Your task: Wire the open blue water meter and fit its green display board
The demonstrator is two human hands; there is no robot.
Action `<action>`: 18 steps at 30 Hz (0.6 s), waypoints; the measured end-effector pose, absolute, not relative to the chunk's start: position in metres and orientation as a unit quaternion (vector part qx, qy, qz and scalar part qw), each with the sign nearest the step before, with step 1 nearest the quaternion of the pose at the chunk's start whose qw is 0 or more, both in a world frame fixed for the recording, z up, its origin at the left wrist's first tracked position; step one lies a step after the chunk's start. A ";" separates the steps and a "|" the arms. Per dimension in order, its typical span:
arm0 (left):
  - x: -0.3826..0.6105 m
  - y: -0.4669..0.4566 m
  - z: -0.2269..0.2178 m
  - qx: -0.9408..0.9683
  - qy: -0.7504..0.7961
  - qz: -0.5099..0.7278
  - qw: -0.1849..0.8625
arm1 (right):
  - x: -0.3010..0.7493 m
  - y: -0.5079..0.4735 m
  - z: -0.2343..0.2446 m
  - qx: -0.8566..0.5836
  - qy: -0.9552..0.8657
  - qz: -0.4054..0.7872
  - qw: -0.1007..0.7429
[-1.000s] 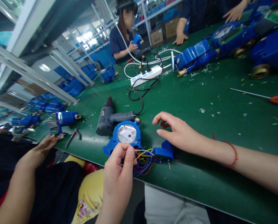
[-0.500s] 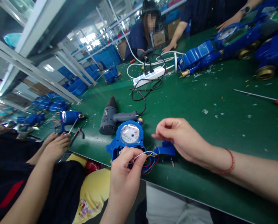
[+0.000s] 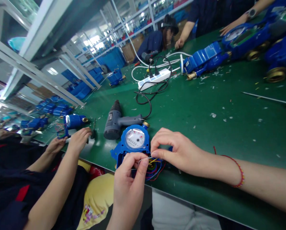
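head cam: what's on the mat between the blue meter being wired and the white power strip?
In the head view, a grey heat gun lies just behind the blue meter, and its looped black cord runs on to the white power strip. The rest is bare green mat.

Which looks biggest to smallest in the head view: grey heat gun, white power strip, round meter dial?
1. Grey heat gun.
2. White power strip, though farther away, so unsure.
3. Round meter dial.

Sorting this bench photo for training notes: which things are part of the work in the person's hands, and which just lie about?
In hand:
- left hand and right hand, pinching the coloured wires
- blue water meter the wires come from

Lying about:
- grey power tool
- white power strip
- orange-handled screwdriver
- other blue meters
- green table
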State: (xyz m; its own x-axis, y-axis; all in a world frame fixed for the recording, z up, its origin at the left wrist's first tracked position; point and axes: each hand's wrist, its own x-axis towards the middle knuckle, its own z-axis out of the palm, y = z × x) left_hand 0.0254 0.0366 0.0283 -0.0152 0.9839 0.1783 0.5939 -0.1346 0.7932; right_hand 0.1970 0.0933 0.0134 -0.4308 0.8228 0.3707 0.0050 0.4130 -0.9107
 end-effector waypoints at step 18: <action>0.028 0.031 0.022 0.585 0.626 0.430 0.286 | 0.220 0.110 0.005 -0.415 -0.592 0.499 0.477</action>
